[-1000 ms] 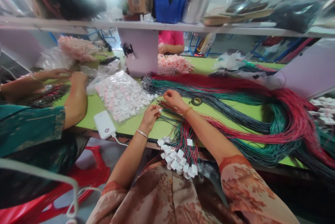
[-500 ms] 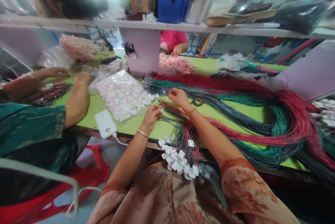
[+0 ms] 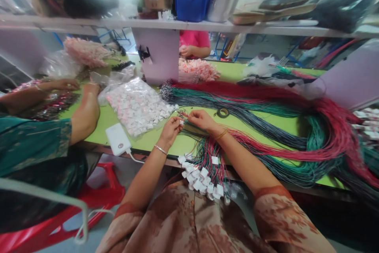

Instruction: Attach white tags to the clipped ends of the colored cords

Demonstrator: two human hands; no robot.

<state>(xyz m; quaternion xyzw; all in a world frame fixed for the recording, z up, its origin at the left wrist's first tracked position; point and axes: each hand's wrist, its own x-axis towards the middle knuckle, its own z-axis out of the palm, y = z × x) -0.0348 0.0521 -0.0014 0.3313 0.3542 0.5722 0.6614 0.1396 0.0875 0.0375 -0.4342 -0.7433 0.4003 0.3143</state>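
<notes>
My left hand (image 3: 171, 128) pinches a small white connector (image 3: 181, 122) between thumb and fingertips. Close to its right, my right hand (image 3: 201, 120) has its fingers pressed together at the tips of some thin wires (image 3: 186, 115); whether it grips one is too small to make out. Red, green and black wires (image 3: 260, 142) run away to the right under my right forearm. A bunch of finished-looking white connectors (image 3: 201, 182) on wires hangs over the table edge before me. Up and left lies a clear bag of white connectors (image 3: 137, 107).
A roll of dark tape (image 3: 223, 113) lies beyond my right hand. Left of me are a white power bank (image 3: 118, 139) with a cable and a co-worker's arm (image 3: 89, 111). A shelf (image 3: 166, 24) crosses above the table, carrying a blue bin (image 3: 192, 4). Another person sits opposite.
My right hand has come down and slightly left, nearer the connector in my left hand. My left hand stays almost in place. The person opposite has raised a hand from the pink bundle.
</notes>
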